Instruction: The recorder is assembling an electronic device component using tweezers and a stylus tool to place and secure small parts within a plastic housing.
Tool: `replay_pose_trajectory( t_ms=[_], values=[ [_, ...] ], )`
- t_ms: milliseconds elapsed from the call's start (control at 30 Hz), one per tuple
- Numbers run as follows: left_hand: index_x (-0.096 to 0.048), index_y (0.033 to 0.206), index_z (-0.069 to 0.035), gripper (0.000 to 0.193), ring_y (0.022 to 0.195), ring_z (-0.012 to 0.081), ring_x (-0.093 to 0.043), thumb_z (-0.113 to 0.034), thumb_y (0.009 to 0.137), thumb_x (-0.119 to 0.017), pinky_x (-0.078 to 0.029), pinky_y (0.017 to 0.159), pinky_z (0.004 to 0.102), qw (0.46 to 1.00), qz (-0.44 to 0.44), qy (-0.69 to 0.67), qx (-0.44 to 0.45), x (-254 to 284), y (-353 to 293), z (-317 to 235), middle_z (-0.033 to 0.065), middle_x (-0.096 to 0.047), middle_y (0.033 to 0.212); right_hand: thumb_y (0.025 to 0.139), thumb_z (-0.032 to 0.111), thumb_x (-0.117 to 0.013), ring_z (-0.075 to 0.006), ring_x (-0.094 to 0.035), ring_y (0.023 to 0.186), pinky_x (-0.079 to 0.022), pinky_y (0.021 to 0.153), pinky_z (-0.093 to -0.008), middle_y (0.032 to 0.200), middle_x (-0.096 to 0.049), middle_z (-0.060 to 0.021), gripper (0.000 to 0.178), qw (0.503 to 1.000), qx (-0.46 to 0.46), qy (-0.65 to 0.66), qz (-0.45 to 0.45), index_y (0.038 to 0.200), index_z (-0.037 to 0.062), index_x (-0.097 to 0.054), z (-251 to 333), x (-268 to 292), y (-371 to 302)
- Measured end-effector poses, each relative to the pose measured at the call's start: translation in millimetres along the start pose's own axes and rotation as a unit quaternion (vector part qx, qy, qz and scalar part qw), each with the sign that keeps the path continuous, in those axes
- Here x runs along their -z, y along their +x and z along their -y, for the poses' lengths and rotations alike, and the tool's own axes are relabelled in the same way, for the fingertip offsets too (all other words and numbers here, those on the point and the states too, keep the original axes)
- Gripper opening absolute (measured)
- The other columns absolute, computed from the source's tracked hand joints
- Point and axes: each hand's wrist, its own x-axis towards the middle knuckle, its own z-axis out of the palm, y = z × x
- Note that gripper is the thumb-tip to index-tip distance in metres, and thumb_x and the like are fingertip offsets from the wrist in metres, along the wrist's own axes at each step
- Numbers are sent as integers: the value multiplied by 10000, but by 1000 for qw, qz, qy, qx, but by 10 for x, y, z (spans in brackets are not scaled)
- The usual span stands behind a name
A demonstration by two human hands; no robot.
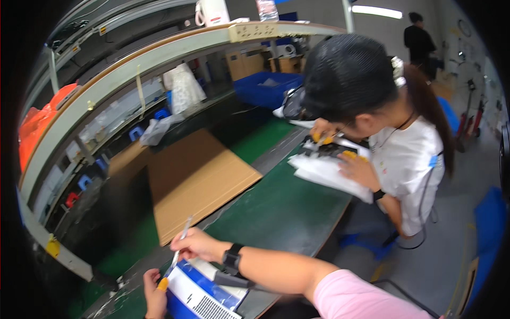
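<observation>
Left hand [154, 297]: loosely curled beside the panel's left edge, one digit in a yellow cover; whether it grips cannot be told.
Slim, whitish, pen-like tool [186, 227]: long axis steep, upper end leaning right and away from the person, lower end pointing down at the panel's upper-left end.
Right hand [195, 245]: closed around the tool, fingers pinched.
Flat brown cardboard sheet [199, 181]: beyond the right hand.
Blue-and-white panel with dark slots [187, 287]: in front of the person, near the green surface's [265, 210] close edge; long axis slanting from upper left to lower right.
Co-worker in white top and black cap [409, 154]: bent over white sheeting [332, 175], right.
</observation>
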Motion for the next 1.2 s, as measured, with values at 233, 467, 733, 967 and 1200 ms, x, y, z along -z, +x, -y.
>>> replay_pose_trajectory(
  t_ms=[233, 467, 733, 967, 1200],
  values=[
    [-495, 910, -27, 173, 798, 102, -524, 19, 743, -505, -401, 731, 196, 995, 23, -85, 43, 123, -23, -466, 37, -541, 863, 774, 97, -591, -59, -487, 417, -338, 356, -168, 588, -564, -62, 81, 991, -68, -58, 95, 785, 27, -552, -89, -185, -4],
    [-496, 971, -4, 162, 775, 243, -617, -72, 824, -500, -516, 667, 304, 901, -6, -404, 157, 588, 175, -97, 170, -602, 907, 807, 89, -592, -81, -540, 518, -370, 418, -169, 688, -597, -72, 91, 990, -116, -30, 79, 843, 7, -574, -274, -94, 90],
    [-517, 976, 9, 151, 796, 233, -601, -50, 842, -480, -498, 738, 320, 891, 4, -424, 159, 745, 156, 104, 179, -604, 914, 805, 58, -581, -125, -530, 545, -372, 465, -205, 752, -617, -139, 83, 989, -132, 37, 59, 858, -6, -585, -192, -143, 90],
    [-524, 970, 9, 143, 792, 212, -593, -37, 845, -472, -493, 737, 308, 871, 16, -461, 170, 792, 190, 134, 163, -603, 904, 812, 71, -564, -129, -533, 539, -379, 476, -212, 763, -624, -169, 83, 991, -82, 107, 17, 830, -6, -592, -110, -69, 120],
    [-537, 955, -1, 130, 760, 186, -580, -24, 838, -487, -488, 713, 284, 870, 43, -456, 179, 728, 242, 161, 138, -602, 881, 810, 68, -573, -122, -541, 531, -371, 441, -190, 744, -629, -171, 77, 994, -107, 22, -24, 823, -7, -588, -195, -93, 128]
  ],
)
